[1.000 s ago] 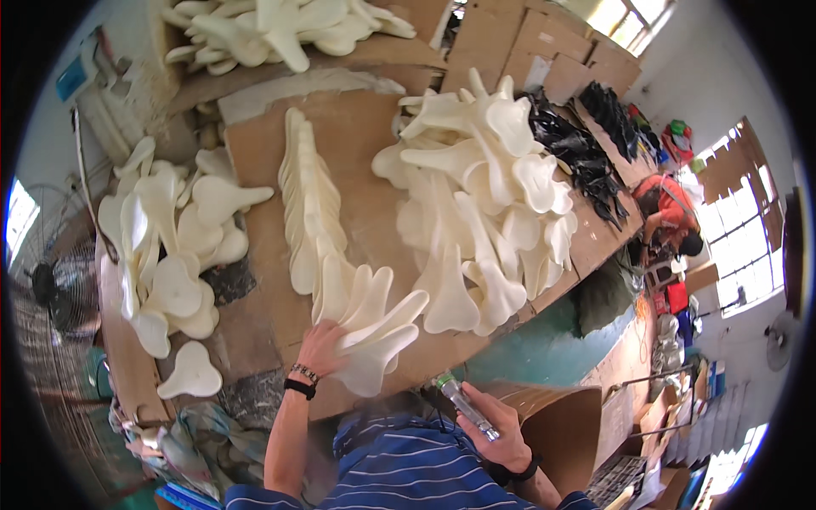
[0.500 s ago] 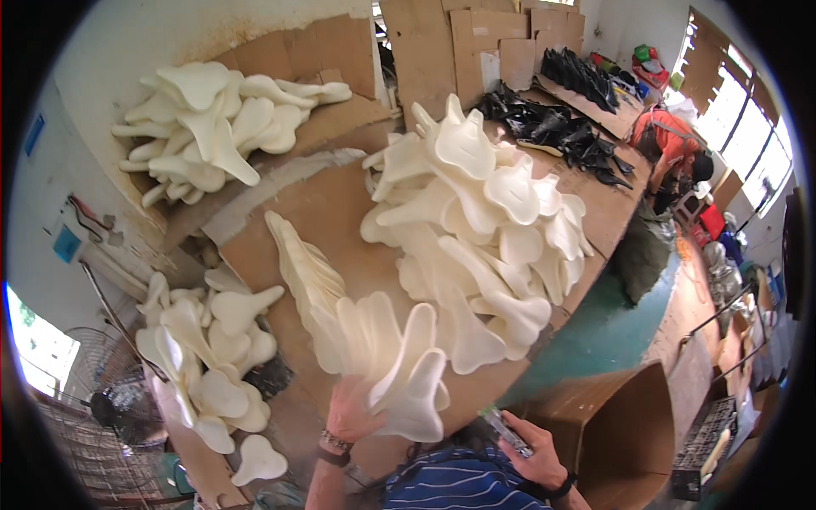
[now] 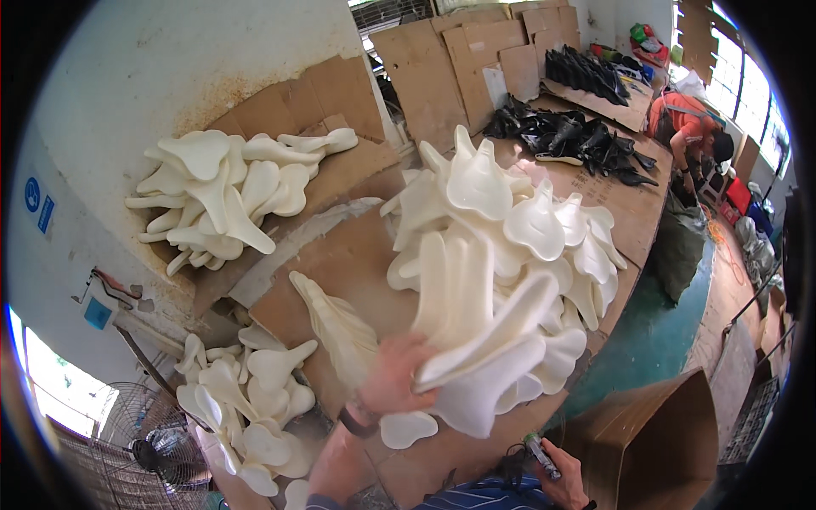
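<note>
At the far left I saw a bright window point(image 3: 59, 365), with a blue sign point(image 3: 34, 195) higher on the pale wall point(image 3: 238, 51); below them stood a wire fan point(image 3: 150, 455), and just to its right lay a heap of cream, paddle-shaped pieces, the near-left heap point(image 3: 255, 391); farther back, on cardboard against the wall, I had the far-left heap point(image 3: 212, 183) of the same pieces in view; next came a nested row point(image 3: 330, 327), running back from the left hand across the cardboard-covered tabletop point(image 3: 365, 242); I had the left hand point(image 3: 399, 374), blurred and with a dark band at its wrist, clasped round the lower part of a bunch of cream pieces point(image 3: 493, 378), the bunch spread in front of the big heap point(image 3: 484, 183) at the middle of the tabletop; some of its pieces stood nearly upright and others tilted to the right; one rounded piece point(image 3: 408, 429) showed just beneath that hand, though I could not tell whether it touched the bunch; to the right, low down and near the body, the right hand point(image 3: 563, 480) gripped a slim metallic tool point(image 3: 542, 456) with a green end; beside it stood an open cardboard box point(image 3: 646, 433); beyond the big heap I made out glossy black pieces point(image 3: 569, 140) on cardboard, and at the far right a co-worker point(image 3: 693, 123) in an orange top bent forward.
</note>
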The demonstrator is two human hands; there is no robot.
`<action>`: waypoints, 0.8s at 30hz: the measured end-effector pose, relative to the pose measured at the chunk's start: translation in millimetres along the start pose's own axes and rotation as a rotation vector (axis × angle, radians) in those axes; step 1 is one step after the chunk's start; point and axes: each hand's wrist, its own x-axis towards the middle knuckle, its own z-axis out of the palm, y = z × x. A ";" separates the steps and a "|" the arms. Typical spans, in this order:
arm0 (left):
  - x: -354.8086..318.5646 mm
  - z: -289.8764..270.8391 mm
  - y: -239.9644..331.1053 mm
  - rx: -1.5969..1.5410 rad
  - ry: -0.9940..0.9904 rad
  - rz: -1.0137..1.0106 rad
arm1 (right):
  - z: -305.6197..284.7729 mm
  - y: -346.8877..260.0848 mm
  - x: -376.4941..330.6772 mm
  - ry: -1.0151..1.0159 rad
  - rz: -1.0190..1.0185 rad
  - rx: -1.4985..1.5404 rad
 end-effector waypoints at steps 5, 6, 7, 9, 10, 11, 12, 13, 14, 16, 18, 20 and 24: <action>75.5 -68.2 -69.5 0.243 0.272 0.085 | 5.4 15.8 17.9 -0.040 0.249 0.196; 93.5 -85.3 -86.6 0.291 0.300 0.034 | 4.0 21.9 21.9 -0.056 0.164 0.100; 113.1 -102.0 -103.2 0.339 0.326 -0.019 | 2.9 27.7 26.4 -0.074 0.080 0.005; 165.8 -131.3 -124.7 0.073 0.340 -0.141 | 3.5 30.0 38.0 -0.069 0.148 -0.010; 178.7 -151.3 -146.1 0.038 0.387 -0.217 | 4.1 24.0 46.2 -0.079 0.142 0.022; 218.7 -135.5 -188.4 -0.075 0.414 -0.248 | 5.9 22.3 52.4 -0.014 0.179 0.023; 222.0 -163.8 -210.4 -0.038 0.417 -0.356 | 6.0 24.5 61.3 -0.072 0.162 0.024; 238.3 -163.6 -241.1 -0.052 0.408 -0.440 | 7.6 28.8 67.6 -0.087 0.173 0.002; 240.4 -162.3 -270.8 0.180 0.393 -0.617 | 9.2 32.0 73.4 -0.122 0.171 -0.010; 241.2 -147.7 -324.6 0.636 0.340 -0.955 | 14.6 30.8 82.5 -0.114 0.134 -0.029; 259.6 -125.4 -337.0 0.476 0.561 -0.953 | 18.6 36.2 88.2 -0.071 0.181 -0.008; 262.4 -109.1 -348.0 0.404 0.746 -0.862 | 18.8 40.4 95.0 -0.055 0.105 -0.046; 267.7 -94.1 -349.7 0.465 0.796 -0.786 | 18.1 39.0 97.7 -0.091 0.179 -0.036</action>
